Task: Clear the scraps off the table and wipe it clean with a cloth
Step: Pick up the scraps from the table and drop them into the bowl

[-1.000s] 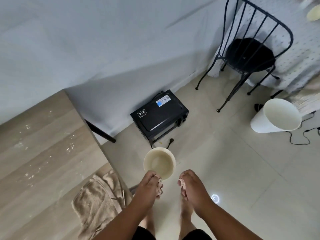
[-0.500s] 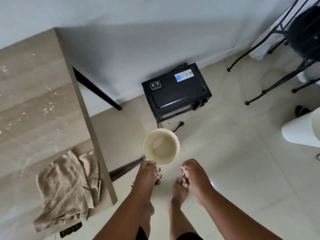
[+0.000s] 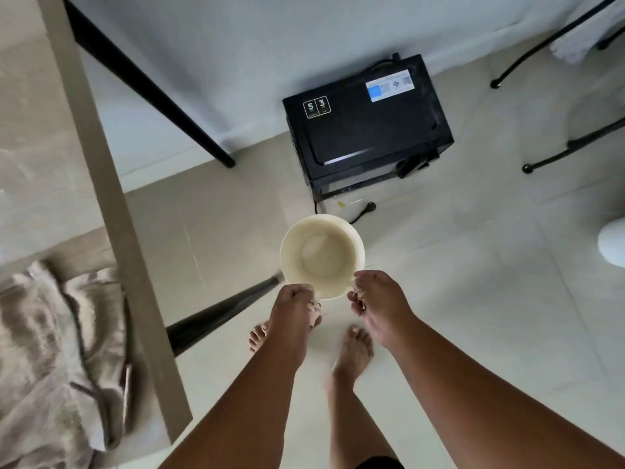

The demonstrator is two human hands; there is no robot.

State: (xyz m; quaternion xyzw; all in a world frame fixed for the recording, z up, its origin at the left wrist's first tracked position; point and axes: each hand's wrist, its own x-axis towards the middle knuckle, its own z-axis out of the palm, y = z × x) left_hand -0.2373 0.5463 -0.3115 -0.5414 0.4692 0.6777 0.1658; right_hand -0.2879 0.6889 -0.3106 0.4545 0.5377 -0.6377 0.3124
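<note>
Two hands (left (image 3: 294, 311), right (image 3: 378, 304)) curled round scraps (image 3: 359, 297), apart, above cream bucket (image 3: 322, 255), arms outstretched

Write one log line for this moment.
left hand: grips scraps | right hand: grips scraps | bin: below hands | cloth: on table

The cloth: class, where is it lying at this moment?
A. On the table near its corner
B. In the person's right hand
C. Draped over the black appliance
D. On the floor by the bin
A: the crumpled beige cloth lies on the table near its corner, touched by neither hand.
</note>
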